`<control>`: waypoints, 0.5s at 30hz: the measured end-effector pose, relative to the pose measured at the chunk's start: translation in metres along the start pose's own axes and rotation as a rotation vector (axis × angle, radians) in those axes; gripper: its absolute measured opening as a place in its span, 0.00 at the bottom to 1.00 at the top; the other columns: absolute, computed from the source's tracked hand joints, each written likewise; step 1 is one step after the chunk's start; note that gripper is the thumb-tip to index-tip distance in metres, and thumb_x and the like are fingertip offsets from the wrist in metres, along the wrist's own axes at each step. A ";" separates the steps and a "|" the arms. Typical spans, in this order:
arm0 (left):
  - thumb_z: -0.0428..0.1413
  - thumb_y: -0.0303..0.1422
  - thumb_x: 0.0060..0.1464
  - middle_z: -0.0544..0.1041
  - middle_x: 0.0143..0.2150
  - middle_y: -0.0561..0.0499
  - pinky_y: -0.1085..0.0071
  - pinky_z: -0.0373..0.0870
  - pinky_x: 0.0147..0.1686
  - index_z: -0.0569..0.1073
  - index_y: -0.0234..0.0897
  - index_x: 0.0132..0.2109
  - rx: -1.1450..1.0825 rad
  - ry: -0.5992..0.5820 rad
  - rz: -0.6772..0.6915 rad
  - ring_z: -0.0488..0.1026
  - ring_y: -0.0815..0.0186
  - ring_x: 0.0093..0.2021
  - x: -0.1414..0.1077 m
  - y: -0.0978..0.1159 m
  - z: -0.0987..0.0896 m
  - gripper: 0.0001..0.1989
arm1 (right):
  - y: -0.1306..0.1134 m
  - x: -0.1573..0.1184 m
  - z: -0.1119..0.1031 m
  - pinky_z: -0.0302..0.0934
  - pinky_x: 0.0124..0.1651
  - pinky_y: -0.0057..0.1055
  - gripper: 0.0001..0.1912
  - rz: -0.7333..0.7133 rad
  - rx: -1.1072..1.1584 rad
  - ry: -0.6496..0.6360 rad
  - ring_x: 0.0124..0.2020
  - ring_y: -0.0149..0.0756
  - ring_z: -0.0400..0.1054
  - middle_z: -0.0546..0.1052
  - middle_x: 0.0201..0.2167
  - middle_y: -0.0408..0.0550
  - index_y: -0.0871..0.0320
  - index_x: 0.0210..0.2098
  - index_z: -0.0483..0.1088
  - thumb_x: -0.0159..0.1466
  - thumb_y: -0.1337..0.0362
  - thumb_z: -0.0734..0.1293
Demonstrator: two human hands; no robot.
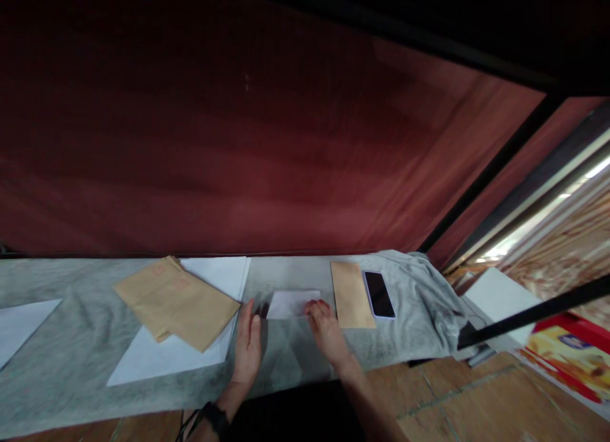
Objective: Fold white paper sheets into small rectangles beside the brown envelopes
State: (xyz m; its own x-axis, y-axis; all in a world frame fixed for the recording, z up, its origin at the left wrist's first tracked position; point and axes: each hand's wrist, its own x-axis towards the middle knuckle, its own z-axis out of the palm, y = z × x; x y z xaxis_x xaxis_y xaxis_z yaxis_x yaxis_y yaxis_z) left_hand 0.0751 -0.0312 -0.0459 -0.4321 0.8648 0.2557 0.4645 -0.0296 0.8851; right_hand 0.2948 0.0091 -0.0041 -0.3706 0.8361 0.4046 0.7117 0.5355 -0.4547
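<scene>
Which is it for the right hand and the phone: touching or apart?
Apart: the head view shows a brown paper piece lying between the right hand and the phone.

A dark-screened phone (380, 294) lies on grey cloth (419, 308), a red box (572, 356) far right.

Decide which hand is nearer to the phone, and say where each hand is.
Right. The right hand is left of the phone, with the brown envelope between them; the left hand is farther left, beyond the small white paper.
</scene>
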 end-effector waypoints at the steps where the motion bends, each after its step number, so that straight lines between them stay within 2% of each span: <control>1: 0.40 0.44 0.69 0.65 0.70 0.42 0.52 0.56 0.69 0.62 0.39 0.68 0.025 -0.016 0.041 0.60 0.55 0.70 0.000 0.001 0.000 0.27 | 0.001 -0.012 0.006 0.62 0.62 0.40 0.19 0.013 -0.018 -0.007 0.52 0.39 0.72 0.79 0.46 0.47 0.53 0.47 0.72 0.65 0.77 0.57; 4: 0.41 0.41 0.68 0.67 0.68 0.42 0.53 0.60 0.68 0.66 0.39 0.66 0.158 -0.113 0.209 0.62 0.56 0.69 -0.003 0.004 0.005 0.25 | 0.005 -0.039 0.016 0.60 0.65 0.42 0.22 0.017 -0.009 -0.041 0.56 0.37 0.70 0.79 0.49 0.47 0.53 0.46 0.73 0.61 0.79 0.57; 7: 0.44 0.39 0.67 0.65 0.69 0.41 0.51 0.60 0.67 0.69 0.36 0.64 0.364 -0.278 0.417 0.58 0.54 0.71 -0.011 0.009 0.019 0.24 | 0.005 -0.048 0.013 0.56 0.67 0.45 0.24 0.022 0.010 -0.059 0.61 0.38 0.67 0.77 0.55 0.48 0.54 0.46 0.74 0.57 0.79 0.58; 11: 0.44 0.33 0.65 0.64 0.70 0.39 0.49 0.59 0.67 0.66 0.35 0.67 0.614 -0.481 0.570 0.57 0.52 0.71 -0.022 0.016 0.044 0.25 | -0.001 -0.040 0.013 0.57 0.67 0.44 0.24 0.096 0.027 -0.073 0.60 0.37 0.68 0.77 0.56 0.47 0.53 0.51 0.75 0.60 0.75 0.58; 15: 0.45 0.28 0.62 0.61 0.71 0.38 0.49 0.56 0.68 0.63 0.34 0.69 0.726 -0.541 0.645 0.56 0.52 0.72 -0.022 0.018 0.063 0.29 | -0.008 -0.024 0.034 0.60 0.65 0.43 0.23 0.192 -0.040 0.020 0.62 0.39 0.67 0.75 0.58 0.53 0.58 0.59 0.71 0.70 0.71 0.55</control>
State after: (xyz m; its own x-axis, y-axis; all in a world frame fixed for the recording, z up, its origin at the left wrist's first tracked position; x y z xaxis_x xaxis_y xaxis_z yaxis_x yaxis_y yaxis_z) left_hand 0.1417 -0.0194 -0.0607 0.3655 0.9029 0.2264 0.8993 -0.4052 0.1642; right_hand 0.2780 -0.0111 -0.0372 -0.2136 0.9197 0.3294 0.7917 0.3605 -0.4932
